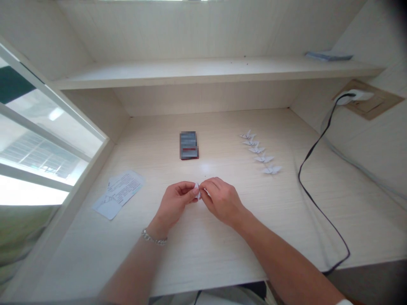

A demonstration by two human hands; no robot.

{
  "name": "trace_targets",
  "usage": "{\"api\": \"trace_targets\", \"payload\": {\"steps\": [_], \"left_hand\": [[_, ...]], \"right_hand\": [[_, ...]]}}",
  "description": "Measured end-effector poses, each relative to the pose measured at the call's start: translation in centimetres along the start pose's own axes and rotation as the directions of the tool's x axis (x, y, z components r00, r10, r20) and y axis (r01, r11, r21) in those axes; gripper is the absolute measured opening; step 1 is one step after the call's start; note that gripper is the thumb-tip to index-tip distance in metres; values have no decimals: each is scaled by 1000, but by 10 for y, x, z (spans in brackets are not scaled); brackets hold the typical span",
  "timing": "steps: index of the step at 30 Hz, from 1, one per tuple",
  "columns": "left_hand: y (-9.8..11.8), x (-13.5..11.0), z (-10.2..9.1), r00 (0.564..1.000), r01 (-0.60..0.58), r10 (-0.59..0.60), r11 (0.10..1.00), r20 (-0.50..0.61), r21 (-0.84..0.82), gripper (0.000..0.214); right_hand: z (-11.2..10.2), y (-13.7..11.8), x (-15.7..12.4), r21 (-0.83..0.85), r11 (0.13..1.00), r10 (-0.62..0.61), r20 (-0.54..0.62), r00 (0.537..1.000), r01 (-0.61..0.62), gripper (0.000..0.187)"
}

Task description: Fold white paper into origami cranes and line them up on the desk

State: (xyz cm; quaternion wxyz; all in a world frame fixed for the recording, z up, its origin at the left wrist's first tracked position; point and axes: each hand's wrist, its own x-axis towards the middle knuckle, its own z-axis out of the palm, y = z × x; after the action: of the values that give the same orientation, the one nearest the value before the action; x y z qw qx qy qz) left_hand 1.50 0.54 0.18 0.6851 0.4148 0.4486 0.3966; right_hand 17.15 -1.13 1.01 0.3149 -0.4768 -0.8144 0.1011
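Between my two hands is a small piece of folded white paper, held above the desk near its middle. My left hand pinches it between thumb and fingers; a chain bracelet circles that wrist. From the other side, the curled fingers of my right hand close on the paper's right edge. Much of the paper is hidden by my fingertips. To the right, several folded white paper cranes stand in a slanting row on the desk.
A dark, blurred-out box or pack lies beyond my hands. Printed paper sheets rest at left, near the window frame. A black cable runs from the wall socket down over the desk's right side. A shelf spans the back.
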Motion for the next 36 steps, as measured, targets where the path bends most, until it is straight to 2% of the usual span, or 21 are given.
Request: {"api": "trace_targets", "payload": {"steps": [8,12,19,26,30,36], "left_hand": [[-5,3,3,986,-158,160,986,-40,56,18],[-6,3,3,976,-209,213,973,-42,96,18],[-4,1,8,951,-294,305,944,-56,147,14],[-2,0,11,940,-325,337,932,-57,162,11],[-4,0,10,933,-333,353,923,-76,192,12],[-8,1,9,925,-330,365,910,-109,252,14]], "right_hand": [[2,9,0,162,986,-27,-137,990,49,14],[2,10,0,188,981,-5,-158,987,35,15],[2,7,-1,270,963,49,-162,986,-4,18],[2,3,0,400,915,127,-146,981,-59,13],[2,3,0,428,902,125,-128,984,-59,15],[5,3,0,436,889,194,-81,978,-140,11]]}}
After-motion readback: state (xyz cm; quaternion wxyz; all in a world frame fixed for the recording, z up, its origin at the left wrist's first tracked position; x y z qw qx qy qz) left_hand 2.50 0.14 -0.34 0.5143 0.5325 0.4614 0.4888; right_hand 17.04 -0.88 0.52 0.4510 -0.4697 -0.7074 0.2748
